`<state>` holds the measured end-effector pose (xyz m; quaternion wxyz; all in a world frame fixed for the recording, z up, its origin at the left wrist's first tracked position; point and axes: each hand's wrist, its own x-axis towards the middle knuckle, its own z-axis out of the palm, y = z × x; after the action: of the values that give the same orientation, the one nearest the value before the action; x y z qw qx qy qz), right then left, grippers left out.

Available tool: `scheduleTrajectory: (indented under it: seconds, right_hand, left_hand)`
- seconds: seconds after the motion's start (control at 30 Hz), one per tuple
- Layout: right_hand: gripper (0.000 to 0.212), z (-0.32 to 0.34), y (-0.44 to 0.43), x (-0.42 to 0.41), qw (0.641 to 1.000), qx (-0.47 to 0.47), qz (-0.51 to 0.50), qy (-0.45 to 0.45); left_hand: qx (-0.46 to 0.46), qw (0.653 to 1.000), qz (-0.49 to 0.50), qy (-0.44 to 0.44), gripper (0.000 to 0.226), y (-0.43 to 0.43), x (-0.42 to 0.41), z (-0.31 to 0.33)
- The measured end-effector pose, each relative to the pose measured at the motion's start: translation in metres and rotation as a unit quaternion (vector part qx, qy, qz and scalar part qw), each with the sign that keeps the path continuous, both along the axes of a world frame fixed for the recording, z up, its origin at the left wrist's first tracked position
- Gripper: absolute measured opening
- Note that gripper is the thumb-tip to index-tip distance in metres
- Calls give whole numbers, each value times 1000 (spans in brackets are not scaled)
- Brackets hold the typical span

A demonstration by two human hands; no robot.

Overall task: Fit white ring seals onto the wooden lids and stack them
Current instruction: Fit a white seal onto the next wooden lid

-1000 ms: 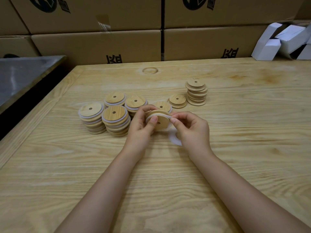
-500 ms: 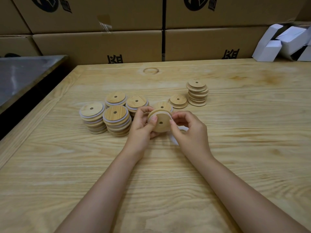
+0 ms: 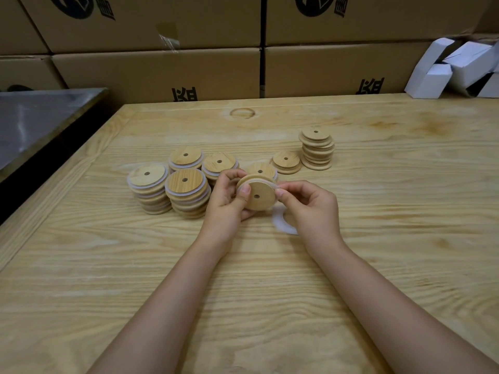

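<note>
My left hand grips a round wooden lid with a centre hole, tilted toward me just above the table. A white ring seal runs round the lid's upper edge. My right hand pinches that seal at the lid's right rim. Another white ring seal lies flat on the table, partly hidden under my right hand. Left of my hands stand several stacks of lids with white seals. Behind them, to the right, are a tall stack of bare lids and a short one.
The wooden table has a raised border on the left. A grey metal surface lies beyond the left edge. Cardboard boxes wall the back, with white folded cartons at the far right corner.
The lid has turned slightly in my left hand. My right fingers have shifted along the seal at the rim, uncovering more of the loose ring on the table.
</note>
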<state>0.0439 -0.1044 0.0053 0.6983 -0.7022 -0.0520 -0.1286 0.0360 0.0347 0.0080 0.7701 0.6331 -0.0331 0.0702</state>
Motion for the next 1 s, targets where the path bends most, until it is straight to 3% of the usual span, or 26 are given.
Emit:
scheduleTrajectory:
  seconds: [0.27, 0.47, 0.53, 0.63, 0.77, 1.0]
  right_hand:
    - [7, 2, -3, -2, 1000, 3, 12, -11]
    - [19, 4, -4, -5, 988, -115, 6, -107]
    - [22, 4, -6, -6, 967, -178, 0, -184]
    - [15, 2, -11, -5, 906, -285, -6, -314]
    - [12, 0, -17, -2, 832, -381, -29, -403]
    - [12, 2, -13, -4, 809, -404, -47, -425]
  left_hand:
    - [-37, 999, -6, 16, 9, -2, 2, -2]
    - [-68, 997, 1, 45, 13, 0, 1, 1]
    - [-70, 996, -2, 59, 13, 1, 0, 4]
    - [-59, 994, -13, 90, 17, 3, 0, 7]
    - [-41, 991, -21, 124, 27, 6, -1, 9]
    - [-65, 989, -35, 131, 29, 11, 0, 10]
